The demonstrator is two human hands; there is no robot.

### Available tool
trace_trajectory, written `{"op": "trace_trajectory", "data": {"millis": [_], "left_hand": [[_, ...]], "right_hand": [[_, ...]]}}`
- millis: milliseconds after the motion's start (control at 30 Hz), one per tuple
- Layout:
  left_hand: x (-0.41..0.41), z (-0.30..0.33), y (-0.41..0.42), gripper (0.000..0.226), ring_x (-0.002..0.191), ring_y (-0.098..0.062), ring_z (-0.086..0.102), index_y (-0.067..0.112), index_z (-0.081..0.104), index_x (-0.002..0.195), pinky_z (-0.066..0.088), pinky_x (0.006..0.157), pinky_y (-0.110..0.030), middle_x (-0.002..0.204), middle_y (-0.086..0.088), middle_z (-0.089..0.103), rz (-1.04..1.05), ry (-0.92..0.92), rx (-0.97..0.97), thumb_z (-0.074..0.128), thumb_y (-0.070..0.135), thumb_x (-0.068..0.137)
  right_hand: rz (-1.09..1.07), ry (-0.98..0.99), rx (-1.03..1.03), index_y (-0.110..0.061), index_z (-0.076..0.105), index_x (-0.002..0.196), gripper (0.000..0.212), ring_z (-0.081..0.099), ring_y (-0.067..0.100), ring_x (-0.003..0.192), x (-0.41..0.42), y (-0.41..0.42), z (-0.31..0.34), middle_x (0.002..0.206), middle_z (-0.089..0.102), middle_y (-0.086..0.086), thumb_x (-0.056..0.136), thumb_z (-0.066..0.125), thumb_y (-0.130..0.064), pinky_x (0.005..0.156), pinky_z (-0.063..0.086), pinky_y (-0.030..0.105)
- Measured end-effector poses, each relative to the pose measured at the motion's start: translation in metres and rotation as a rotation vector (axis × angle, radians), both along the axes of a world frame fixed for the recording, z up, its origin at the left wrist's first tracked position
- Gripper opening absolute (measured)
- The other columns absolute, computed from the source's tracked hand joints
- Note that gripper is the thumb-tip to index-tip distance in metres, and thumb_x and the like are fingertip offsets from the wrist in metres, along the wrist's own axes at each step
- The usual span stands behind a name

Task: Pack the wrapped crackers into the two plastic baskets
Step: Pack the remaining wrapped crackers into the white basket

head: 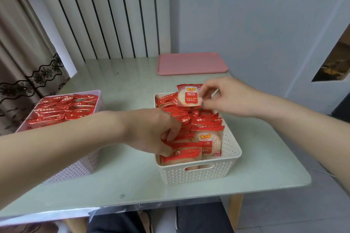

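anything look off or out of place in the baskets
Mostly tidy. In the white basket, one packet near the front lies face up while the others stand on edge. The right hand holds another cracker above it.

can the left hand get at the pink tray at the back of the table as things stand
Probably not right away. The left hand is down among the packets in the white basket, and the right hand, holding a cracker packet, hangs between it and the pink tray.
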State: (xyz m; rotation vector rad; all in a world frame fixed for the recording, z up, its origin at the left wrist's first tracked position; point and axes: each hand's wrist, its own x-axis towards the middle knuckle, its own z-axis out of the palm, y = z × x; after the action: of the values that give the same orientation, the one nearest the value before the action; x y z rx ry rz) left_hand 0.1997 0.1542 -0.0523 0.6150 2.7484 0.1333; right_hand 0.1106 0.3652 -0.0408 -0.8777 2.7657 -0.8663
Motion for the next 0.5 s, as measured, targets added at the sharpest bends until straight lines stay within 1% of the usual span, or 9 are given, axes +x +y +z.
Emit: {"op": "trace_trajectory", "data": {"millis": [33,100,133,167,200,267,333,433,500], "left_hand": [[-0.005,0.006,0.0,0.022,0.078,-0.009,0.059,0.027,0.057,0.085,0.051,0.068,-0.028,0.082,0.011,0.061,0.025,0.001,0.022,0.073,0.043,0.083],[-0.019,0.014,0.0,0.022,0.078,-0.009,0.058,0.027,0.058,0.087,0.046,0.063,-0.022,0.084,0.011,0.062,0.12,0.065,0.076,0.068,0.046,0.088],[-0.028,0.016,0.0,0.024,0.08,-0.011,0.059,0.025,0.058,0.093,0.045,0.063,-0.021,0.088,0.01,0.062,0.188,0.121,0.117,0.066,0.048,0.089],[-0.038,0.016,-0.001,0.03,0.084,-0.014,0.06,0.023,0.058,0.1,0.047,0.066,-0.022,0.095,0.008,0.064,0.27,0.161,0.164,0.065,0.05,0.089],[-0.046,0.015,-0.002,0.039,0.09,-0.016,0.062,0.022,0.056,0.11,0.05,0.072,-0.026,0.103,0.005,0.065,0.355,0.165,0.21,0.065,0.054,0.088],[-0.062,0.01,-0.001,0.061,0.102,-0.018,0.062,0.02,0.051,0.129,0.052,0.083,-0.031,0.12,0.003,0.063,0.496,0.093,0.28,0.065,0.061,0.086],[-0.072,0.006,0.004,0.071,0.106,-0.019,0.062,0.018,0.047,0.138,0.049,0.086,-0.032,0.127,0.001,0.062,0.588,0.002,0.35,0.067,0.061,0.085],[-0.081,0.001,0.009,0.059,0.099,-0.019,0.066,0.019,0.056,0.127,0.054,0.087,-0.034,0.115,0.001,0.066,0.634,-0.053,0.465,0.075,0.053,0.082],[-0.083,-0.002,0.009,0.051,0.096,-0.018,0.068,0.022,0.058,0.12,0.057,0.088,-0.035,0.111,0.002,0.068,0.641,-0.078,0.562,0.079,0.046,0.08]], "right_hand": [[-0.072,0.027,-0.019,-0.027,0.069,0.104,0.021,0.062,0.001,0.077,-0.012,-0.001,-0.001,0.105,0.07,-0.006,0.084,0.074,-0.022,0.072,0.046,0.022],[-0.145,0.062,0.01,-0.024,0.06,0.129,0.042,0.061,0.013,0.106,-0.028,-0.004,-0.003,0.131,0.062,0.0,0.089,0.07,-0.028,0.082,0.042,0.022],[-0.149,0.027,0.034,-0.023,0.052,0.141,0.053,0.056,0.018,0.121,-0.032,-0.007,-0.003,0.142,0.055,0.003,0.091,0.068,-0.031,0.09,0.038,0.022],[-0.14,-0.037,0.055,-0.023,0.044,0.15,0.062,0.05,0.019,0.131,-0.036,-0.01,-0.003,0.149,0.049,0.004,0.092,0.066,-0.033,0.094,0.035,0.022],[-0.123,-0.115,0.074,-0.022,0.037,0.154,0.068,0.048,0.019,0.134,-0.038,-0.013,-0.004,0.151,0.046,0.003,0.092,0.066,-0.034,0.096,0.034,0.022],[-0.098,-0.218,0.089,-0.02,0.036,0.154,0.074,0.053,0.017,0.123,-0.042,-0.017,-0.007,0.142,0.053,0.002,0.089,0.069,-0.033,0.095,0.038,0.023],[-0.118,-0.231,0.045,-0.021,0.04,0.151,0.078,0.057,0.017,0.114,-0.045,-0.018,-0.01,0.129,0.057,0.0,0.083,0.077,-0.033,0.093,0.044,0.026],[-0.165,-0.231,-0.071,-0.025,0.042,0.145,0.085,0.06,0.018,0.109,-0.05,-0.016,-0.012,0.117,0.057,0.0,0.072,0.086,-0.029,0.095,0.05,0.034],[-0.195,-0.25,-0.199,-0.023,0.048,0.138,0.079,0.064,0.018,0.098,-0.051,-0.014,-0.012,0.107,0.058,0.001,0.07,0.087,-0.02,0.094,0.054,0.04]]}}
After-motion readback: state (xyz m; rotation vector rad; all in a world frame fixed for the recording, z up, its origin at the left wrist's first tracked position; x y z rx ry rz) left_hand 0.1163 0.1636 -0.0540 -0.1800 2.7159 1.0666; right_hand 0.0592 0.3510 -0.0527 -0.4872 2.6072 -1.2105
